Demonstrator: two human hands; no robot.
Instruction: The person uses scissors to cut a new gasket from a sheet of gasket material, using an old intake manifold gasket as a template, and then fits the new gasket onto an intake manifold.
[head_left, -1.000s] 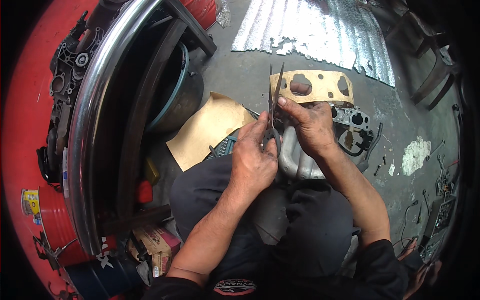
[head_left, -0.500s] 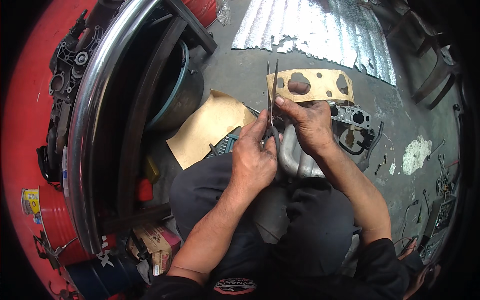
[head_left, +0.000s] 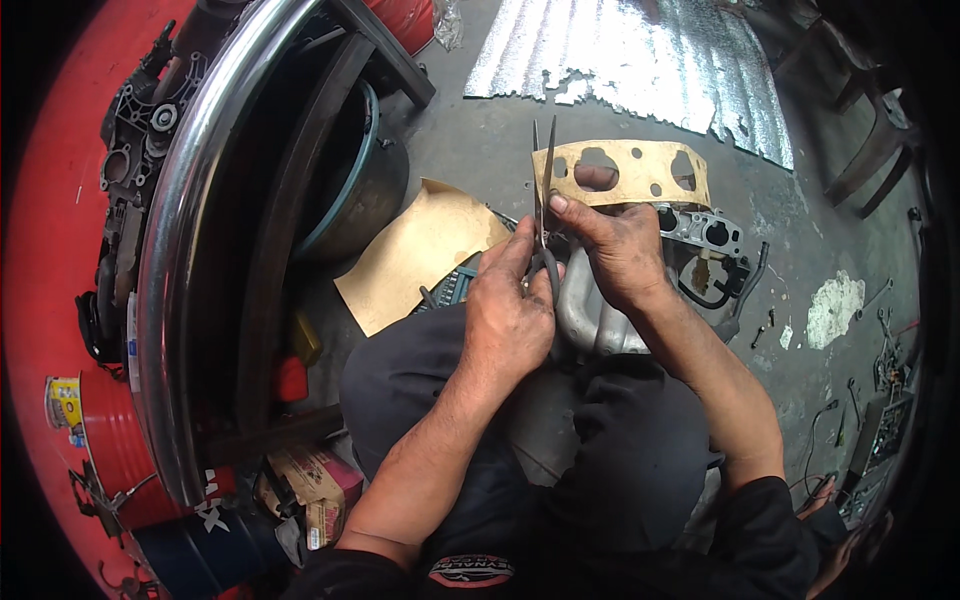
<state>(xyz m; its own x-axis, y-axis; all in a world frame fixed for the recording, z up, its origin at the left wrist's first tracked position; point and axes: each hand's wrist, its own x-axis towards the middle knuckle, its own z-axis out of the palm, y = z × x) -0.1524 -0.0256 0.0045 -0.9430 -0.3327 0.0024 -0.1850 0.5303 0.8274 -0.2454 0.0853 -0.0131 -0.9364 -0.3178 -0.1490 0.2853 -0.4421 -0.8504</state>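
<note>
My left hand (head_left: 508, 318) is closed round the dark handles of a pair of scissors (head_left: 549, 180), whose long blades point away from me, slightly apart. The blades stand at the left end of a tan gasket sheet (head_left: 637, 192) with several round and irregular cut-outs. Gripping this sheet by its near edge is my right hand (head_left: 628, 262), thumb on top, with a finger showing through the large hole. Beneath my hands lies a metal manifold with curved silver pipes (head_left: 577, 300), partly hidden by the right hand. Its flange (head_left: 716, 234) shows to the right.
A larger tan sheet (head_left: 410, 260) lies left of my hands, partly over a teal tool tray (head_left: 455, 288). A chrome-edged bench (head_left: 165, 250) and a round tub (head_left: 385, 185) stand left. Silver corrugated sheeting (head_left: 620, 60) lies ahead; wrenches (head_left: 884, 340) are at right.
Both hands keep nearly the same pose. The gasket sheet and scissors have shifted very slightly, with the blades still a little apart.
</note>
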